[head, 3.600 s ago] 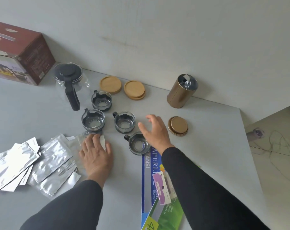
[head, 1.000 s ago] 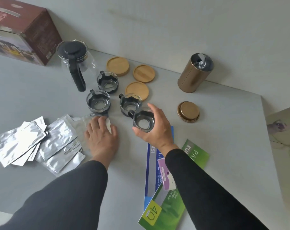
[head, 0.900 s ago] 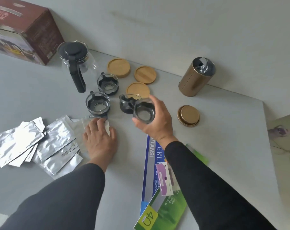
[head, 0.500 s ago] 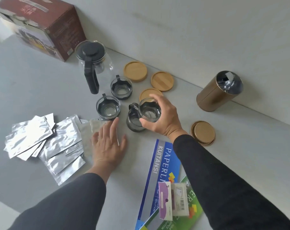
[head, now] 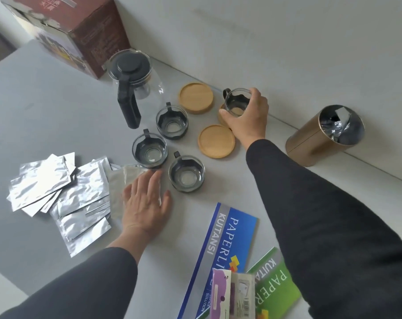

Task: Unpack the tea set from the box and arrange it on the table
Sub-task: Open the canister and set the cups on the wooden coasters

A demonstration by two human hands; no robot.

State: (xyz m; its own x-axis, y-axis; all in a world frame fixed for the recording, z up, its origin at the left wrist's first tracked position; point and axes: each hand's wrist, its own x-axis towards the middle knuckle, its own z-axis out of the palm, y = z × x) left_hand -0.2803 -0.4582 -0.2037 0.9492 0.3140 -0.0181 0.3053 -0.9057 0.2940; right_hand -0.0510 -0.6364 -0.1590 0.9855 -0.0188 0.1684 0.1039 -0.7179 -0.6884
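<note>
Here the right hand (head: 246, 120) has its fingers (head: 256, 95) clamped round a cup (head: 236, 103) over a half-hidden coaster (head: 221, 116); off-centre, it may tip. The left hand (head: 144, 201) lies flat, fingers apart, on foil packets (head: 84, 192).

We see a heap of silver foil sachets (head: 59, 194) fanned out near the left edge of the grey table (head: 34, 111), overlapping one another. Toward the near edge lies a blue receipt book (head: 220, 254) printed "PAPERLINE KUITANSI", and a green one (head: 276, 286) lies just beside it on the right, partly tucked under. A small purple-and-white packet (head: 232, 295) rests across both of them. Near the far right corner stands a gold-coloured canister (head: 319, 139), its top open and crumpled foil showing inside. A pale wall (head: 264, 31) runs along the table's far edge.
</note>
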